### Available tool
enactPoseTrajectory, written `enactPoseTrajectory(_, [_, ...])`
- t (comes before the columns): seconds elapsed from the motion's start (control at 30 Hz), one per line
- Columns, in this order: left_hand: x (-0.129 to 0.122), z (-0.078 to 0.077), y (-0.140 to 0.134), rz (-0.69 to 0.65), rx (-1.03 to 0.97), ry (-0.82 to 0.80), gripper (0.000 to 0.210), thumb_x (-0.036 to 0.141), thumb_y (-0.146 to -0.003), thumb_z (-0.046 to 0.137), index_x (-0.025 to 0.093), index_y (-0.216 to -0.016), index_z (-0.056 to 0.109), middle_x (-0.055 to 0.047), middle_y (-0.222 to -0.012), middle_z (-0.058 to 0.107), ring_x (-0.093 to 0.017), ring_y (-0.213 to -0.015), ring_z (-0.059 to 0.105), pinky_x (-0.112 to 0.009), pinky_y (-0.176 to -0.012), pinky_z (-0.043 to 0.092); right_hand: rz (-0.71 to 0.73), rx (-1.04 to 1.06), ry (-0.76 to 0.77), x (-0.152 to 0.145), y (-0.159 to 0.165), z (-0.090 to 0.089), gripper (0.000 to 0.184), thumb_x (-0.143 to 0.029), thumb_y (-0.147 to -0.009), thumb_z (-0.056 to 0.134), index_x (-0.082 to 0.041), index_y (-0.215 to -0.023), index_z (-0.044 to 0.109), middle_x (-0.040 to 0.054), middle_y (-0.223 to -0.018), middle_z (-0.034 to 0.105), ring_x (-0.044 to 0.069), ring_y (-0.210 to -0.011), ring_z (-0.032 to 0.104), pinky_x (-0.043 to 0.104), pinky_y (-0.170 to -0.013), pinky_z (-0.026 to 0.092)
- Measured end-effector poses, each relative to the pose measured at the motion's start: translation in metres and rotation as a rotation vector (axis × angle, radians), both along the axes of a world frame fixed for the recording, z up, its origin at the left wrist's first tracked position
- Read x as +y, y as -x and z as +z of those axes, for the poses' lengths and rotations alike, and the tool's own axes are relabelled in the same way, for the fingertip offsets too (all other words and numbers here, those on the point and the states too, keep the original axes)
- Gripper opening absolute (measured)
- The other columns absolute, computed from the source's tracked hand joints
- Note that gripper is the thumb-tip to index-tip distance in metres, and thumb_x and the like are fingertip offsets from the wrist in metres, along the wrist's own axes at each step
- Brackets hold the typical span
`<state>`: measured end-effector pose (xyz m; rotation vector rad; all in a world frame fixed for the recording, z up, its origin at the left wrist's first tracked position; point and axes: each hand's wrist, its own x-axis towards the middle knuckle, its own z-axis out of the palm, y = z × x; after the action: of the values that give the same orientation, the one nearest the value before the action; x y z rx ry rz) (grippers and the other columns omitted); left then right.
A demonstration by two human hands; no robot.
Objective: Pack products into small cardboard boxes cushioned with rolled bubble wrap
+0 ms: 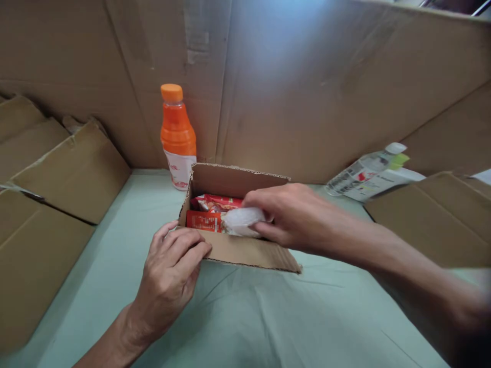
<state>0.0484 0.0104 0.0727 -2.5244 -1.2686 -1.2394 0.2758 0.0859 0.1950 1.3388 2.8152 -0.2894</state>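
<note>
A small open cardboard box (245, 249) sits on the green cloth, its front flap folded out toward me. My left hand (172, 266) grips the left part of that flap, fingers bent over it, with the thumb hidden. Inside the box lie a red snack packet (222, 202) and, in front of it, an orange-red packet (203, 221) with white print. Between thumb and fingers, my right hand (280, 212) holds a whitish, translucent plastic-wrapped bundle (243, 221) at the box opening. Its contents cannot be made out. The right side of the box interior is hidden behind this hand.
An orange drink bottle (178, 133) stands behind the box's left corner. At the right, a clear plastic bottle (360, 168) leans beside a white package (383, 184). Cardboard boxes (72, 168) flank the left, another cardboard box (429, 220) the right. A tall cardboard wall (291, 102) closes the back.
</note>
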Motion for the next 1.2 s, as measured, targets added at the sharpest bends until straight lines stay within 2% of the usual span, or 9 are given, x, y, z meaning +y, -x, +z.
enactPoseTrajectory(0.17, [0.004, 0.001, 0.0, -0.007, -0.008, -0.006, 0.028, -0.005, -0.086, 0.058, 0.016, -0.104, 0.065, -0.009, -0.103, 0.071, -0.021, -0.102, 0.063, -0.052, -0.107, 0.041, 0.153, -0.213, 0.17, 0.029, 0.046, -0.024, 0.012, -0.015, -0.083, 0.057, -0.018, -0.088, 0.068, 0.0026, -0.074, 0.068, 0.014, -0.059, 0.055, 0.027, -0.055, 0.028])
enactPoseTrajectory(0.33, [0.007, 0.001, 0.001, -0.013, -0.003, -0.037, 0.027, -0.003, -0.086, 0.059, 0.016, -0.103, 0.065, -0.007, -0.1, 0.071, -0.021, -0.1, 0.064, -0.051, -0.106, 0.042, 0.216, -0.277, 0.344, 0.043, 0.061, -0.039, 0.032, -0.007, -0.078, 0.056, -0.019, -0.105, 0.069, 0.0049, -0.086, 0.073, 0.018, -0.065, 0.062, 0.027, -0.054, 0.036])
enactPoseTrajectory(0.5, [0.0, 0.0, -0.002, 0.074, -0.073, -0.103, 0.04, 0.0, -0.081, 0.066, 0.016, -0.118, 0.063, -0.011, -0.114, 0.067, -0.028, -0.119, 0.059, -0.052, -0.109, 0.043, 0.187, 0.093, 0.268, 0.027, 0.028, -0.031, 0.055, -0.013, -0.091, 0.05, -0.025, -0.144, 0.051, 0.0055, -0.13, 0.068, 0.021, -0.102, 0.068, 0.03, -0.078, 0.05])
enactPoseTrajectory(0.63, [-0.014, -0.011, 0.008, 0.243, -0.304, -0.055, 0.07, 0.008, -0.079, 0.071, 0.024, -0.144, 0.048, -0.012, -0.139, 0.054, -0.029, -0.132, 0.051, -0.05, -0.114, 0.04, -0.154, 0.411, -0.078, -0.025, -0.051, -0.016, 0.033, -0.029, -0.097, 0.05, -0.027, -0.125, 0.067, 0.0029, -0.116, 0.075, 0.021, -0.098, 0.071, 0.033, -0.082, 0.053])
enactPoseTrajectory(0.73, [-0.015, -0.032, 0.022, 0.284, -0.526, 0.316, 0.065, 0.022, -0.086, 0.068, 0.031, -0.146, 0.045, -0.009, -0.146, 0.051, -0.027, -0.131, 0.053, -0.049, -0.112, 0.043, -0.527, 0.562, -0.213, -0.065, -0.1, -0.036, 0.025, -0.046, -0.092, 0.058, -0.027, -0.099, 0.073, 0.0027, -0.084, 0.077, 0.02, -0.074, 0.071, 0.034, -0.071, 0.055])
enactPoseTrajectory(0.83, [0.002, -0.054, 0.027, 0.198, -0.743, 0.651, 0.065, 0.036, -0.087, 0.067, 0.03, -0.147, 0.043, -0.009, -0.153, 0.046, -0.028, -0.137, 0.049, -0.047, -0.11, 0.046, -0.64, 0.653, -0.065, -0.077, -0.095, -0.087, 0.038, -0.05, -0.085, 0.062, -0.022, -0.111, 0.069, 0.0084, -0.096, 0.077, 0.023, -0.078, 0.071, 0.035, -0.066, 0.056])
enactPoseTrajectory(0.97, [0.03, -0.063, 0.009, 0.025, -0.905, 0.783, 0.061, 0.041, -0.083, 0.069, 0.021, -0.138, 0.051, -0.012, -0.141, 0.058, -0.028, -0.134, 0.051, -0.043, -0.109, 0.046, -0.642, 0.714, 0.042, -0.059, -0.046, -0.139, 0.051, -0.045, -0.08, 0.061, -0.017, -0.123, 0.061, 0.0129, -0.114, 0.073, 0.023, -0.079, 0.069, 0.038, -0.07, 0.057])
enactPoseTrajectory(1.07, [0.027, -0.058, -0.019, -0.001, -0.99, 0.78, 0.062, 0.04, -0.081, 0.07, 0.017, -0.136, 0.052, -0.013, -0.133, 0.063, -0.028, -0.128, 0.056, -0.042, -0.108, 0.046, -0.747, 0.745, 0.036, -0.062, -0.047, -0.144, 0.036, -0.041, -0.081, 0.054, -0.017, -0.107, 0.065, 0.0113, -0.101, 0.075, 0.022, -0.071, 0.069, 0.038, -0.069, 0.056])
enactPoseTrajectory(1.2, [-0.025, -0.06, -0.045, -0.074, -0.986, 0.86, 0.064, 0.035, -0.083, 0.068, 0.02, -0.142, 0.049, -0.012, -0.149, 0.053, -0.027, -0.136, 0.051, -0.041, -0.114, 0.041, -0.845, 0.747, -0.011, -0.111, -0.083, -0.134, 0.03, -0.048, -0.081, 0.058, -0.019, -0.087, 0.063, 0.0092, -0.078, 0.074, 0.027, -0.068, 0.07, 0.036, -0.06, 0.055])
